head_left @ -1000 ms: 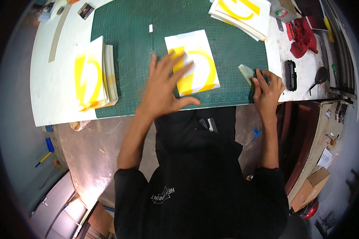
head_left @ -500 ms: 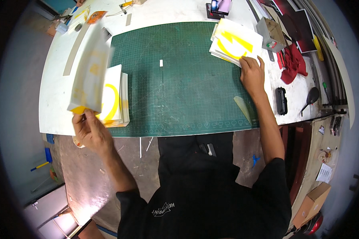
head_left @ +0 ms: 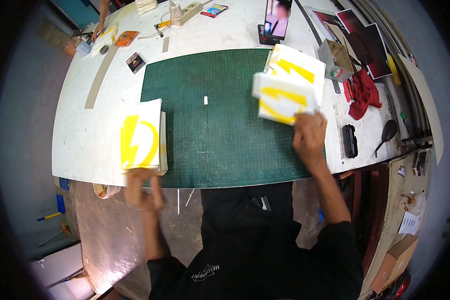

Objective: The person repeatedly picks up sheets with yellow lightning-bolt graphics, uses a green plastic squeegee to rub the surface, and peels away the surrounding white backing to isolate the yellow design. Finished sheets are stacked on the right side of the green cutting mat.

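My right hand (head_left: 310, 135) pinches the near edge of a white sheet with a yellow print (head_left: 282, 102). That sheet is blurred and lifted at a tilt, overlapping the near side of the right stack of similar sheets (head_left: 297, 65). On the left, another stack (head_left: 141, 135) shows a yellow bolt shape and a curved band on top. My left hand (head_left: 144, 190) is at that stack's near edge, smeared by motion, its thumb apart from the fingers and no sheet seen in it. Under both stacks lies a green cutting mat (head_left: 220, 135).
A phone (head_left: 276, 20) stands at the back. To the right are a grey box (head_left: 335, 60), a red cloth (head_left: 365, 95), a black case (head_left: 350, 141) and a black spoon-shaped thing (head_left: 388, 131). At far left, another person's hand (head_left: 99, 31) is near an orange packet (head_left: 127, 38).
The sheet my left hand held upright is no longer raised, and that hand has come down to the left stack's near edge. My right hand has drawn a sheet off the right stack toward me.
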Demonstrator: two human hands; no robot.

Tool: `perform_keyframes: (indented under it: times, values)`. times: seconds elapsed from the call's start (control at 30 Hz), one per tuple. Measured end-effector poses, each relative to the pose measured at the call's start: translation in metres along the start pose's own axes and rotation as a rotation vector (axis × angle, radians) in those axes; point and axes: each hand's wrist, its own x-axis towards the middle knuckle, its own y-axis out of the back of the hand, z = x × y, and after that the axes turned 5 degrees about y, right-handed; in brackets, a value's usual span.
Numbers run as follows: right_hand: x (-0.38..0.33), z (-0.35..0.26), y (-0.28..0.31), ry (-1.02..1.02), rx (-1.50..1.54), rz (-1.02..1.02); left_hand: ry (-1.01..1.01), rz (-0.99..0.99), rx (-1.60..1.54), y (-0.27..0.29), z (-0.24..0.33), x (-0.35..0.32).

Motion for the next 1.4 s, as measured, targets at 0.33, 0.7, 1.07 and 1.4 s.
perform_keyframes:
  times: [0.33,0.7,1.07,1.4]
  values:
    - [-0.041,-0.112,0.024,-0.418,0.507,-0.236,1.022,-0.333,-1.148,-0.147,0.045,-0.008]
    - [-0.034,-0.081,0.004,-1.098,1.138,0.035,0.935,-0.272,-1.199,-0.131,0.048,-0.003]
    - [-0.022,-0.055,0.023,-1.228,1.692,-0.377,0.695,-0.28,-0.703,-0.147,0.042,0.002]
    - [-0.03,-0.061,-0.003,-1.396,1.65,-0.484,1.108,-0.414,-1.198,-0.116,0.052,-0.005]
